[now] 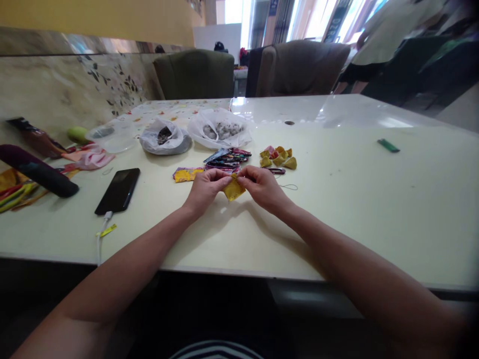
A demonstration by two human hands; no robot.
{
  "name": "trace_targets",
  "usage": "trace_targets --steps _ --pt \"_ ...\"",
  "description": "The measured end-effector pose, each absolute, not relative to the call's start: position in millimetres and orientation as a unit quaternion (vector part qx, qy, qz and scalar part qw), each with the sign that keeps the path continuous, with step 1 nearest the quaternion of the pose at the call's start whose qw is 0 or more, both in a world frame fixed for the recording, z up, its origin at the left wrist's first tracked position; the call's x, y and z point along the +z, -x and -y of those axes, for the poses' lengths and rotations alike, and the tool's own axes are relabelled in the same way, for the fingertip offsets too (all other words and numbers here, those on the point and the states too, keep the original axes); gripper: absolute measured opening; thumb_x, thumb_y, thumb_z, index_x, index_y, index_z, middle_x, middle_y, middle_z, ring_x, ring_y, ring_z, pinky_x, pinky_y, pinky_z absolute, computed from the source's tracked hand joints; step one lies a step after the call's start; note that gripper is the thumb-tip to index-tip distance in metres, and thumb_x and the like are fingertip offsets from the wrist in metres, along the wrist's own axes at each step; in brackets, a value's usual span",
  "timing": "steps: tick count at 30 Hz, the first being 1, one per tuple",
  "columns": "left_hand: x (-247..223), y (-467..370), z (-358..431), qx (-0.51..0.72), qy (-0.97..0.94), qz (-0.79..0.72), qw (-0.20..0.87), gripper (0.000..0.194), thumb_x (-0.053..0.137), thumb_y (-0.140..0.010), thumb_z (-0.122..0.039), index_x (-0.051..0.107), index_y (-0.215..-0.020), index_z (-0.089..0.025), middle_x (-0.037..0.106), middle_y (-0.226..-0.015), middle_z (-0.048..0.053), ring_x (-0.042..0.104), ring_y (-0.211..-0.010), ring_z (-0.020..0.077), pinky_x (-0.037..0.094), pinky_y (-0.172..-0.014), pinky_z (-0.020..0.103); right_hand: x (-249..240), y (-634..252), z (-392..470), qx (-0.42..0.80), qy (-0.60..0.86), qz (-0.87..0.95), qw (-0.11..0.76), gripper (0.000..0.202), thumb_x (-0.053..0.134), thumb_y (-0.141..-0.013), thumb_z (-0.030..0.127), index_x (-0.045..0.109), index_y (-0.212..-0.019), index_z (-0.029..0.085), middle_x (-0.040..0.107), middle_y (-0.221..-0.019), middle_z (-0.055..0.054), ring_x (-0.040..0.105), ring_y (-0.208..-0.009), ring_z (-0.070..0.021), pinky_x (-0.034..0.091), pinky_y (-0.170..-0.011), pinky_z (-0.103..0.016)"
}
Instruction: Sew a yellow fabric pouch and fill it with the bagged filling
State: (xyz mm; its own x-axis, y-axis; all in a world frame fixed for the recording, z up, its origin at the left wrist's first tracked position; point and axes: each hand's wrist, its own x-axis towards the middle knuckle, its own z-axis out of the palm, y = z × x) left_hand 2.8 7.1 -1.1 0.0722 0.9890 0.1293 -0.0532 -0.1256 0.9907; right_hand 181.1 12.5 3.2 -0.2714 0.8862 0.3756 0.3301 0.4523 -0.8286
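Between both hands is a small yellow fabric pouch (234, 190), gripped along its upper edge just above the table. My left hand (207, 188) pinches its upper left side and my right hand (263, 187) its upper right side, with the fingertips almost meeting. Just behind the hands lies a pile of dark patterned fabric pieces (228, 157), and a yellow and purple patterned piece (187, 174) is left of it. Several small stuffed yellow pouches (279, 157), one reddish, sit beyond my right hand. Near that hand are dark thread snips (275, 170) and a loop of thread (290, 187).
Two white plastic bags, one with dark filling (164, 142) and one with greyish fluff (220, 130), stand behind the fabric. A phone (118, 191) on a white cable lies left, near a dark purple cylinder (39, 169). A green lighter (388, 145) is right. A person (389, 35) stands beyond the chairs.
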Motion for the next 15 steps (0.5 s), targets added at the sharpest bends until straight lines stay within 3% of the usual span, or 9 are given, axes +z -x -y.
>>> trace_targets --steps 8,15 --pt "-2.5 -4.5 -6.5 0.53 -0.507 -0.436 0.522 0.035 0.088 -0.06 -0.039 0.074 -0.078 -0.013 0.071 -0.076 0.004 0.063 -0.071 0.0142 0.051 -0.07 0.028 0.1 -179.5 -11.4 0.326 0.424 0.719 0.444 0.012 0.059 -0.084 0.028 0.058 -0.077 0.019 0.055 -0.071 0.001 0.046 -0.067 -0.0139 0.036 -0.063 -0.028" --pt "-3.4 -4.9 -5.4 0.525 -0.563 -0.438 0.465 0.028 0.085 -0.065 -0.038 0.074 -0.076 -0.015 0.072 -0.074 0.004 0.062 -0.069 0.0144 0.05 -0.069 0.028 -4.8 -177.5 -11.9 0.347 0.428 0.708 0.442 0.007 0.059 -0.083 0.026 0.058 -0.083 0.02 0.056 -0.072 0.001 0.048 -0.066 -0.0143 0.037 -0.062 -0.028"
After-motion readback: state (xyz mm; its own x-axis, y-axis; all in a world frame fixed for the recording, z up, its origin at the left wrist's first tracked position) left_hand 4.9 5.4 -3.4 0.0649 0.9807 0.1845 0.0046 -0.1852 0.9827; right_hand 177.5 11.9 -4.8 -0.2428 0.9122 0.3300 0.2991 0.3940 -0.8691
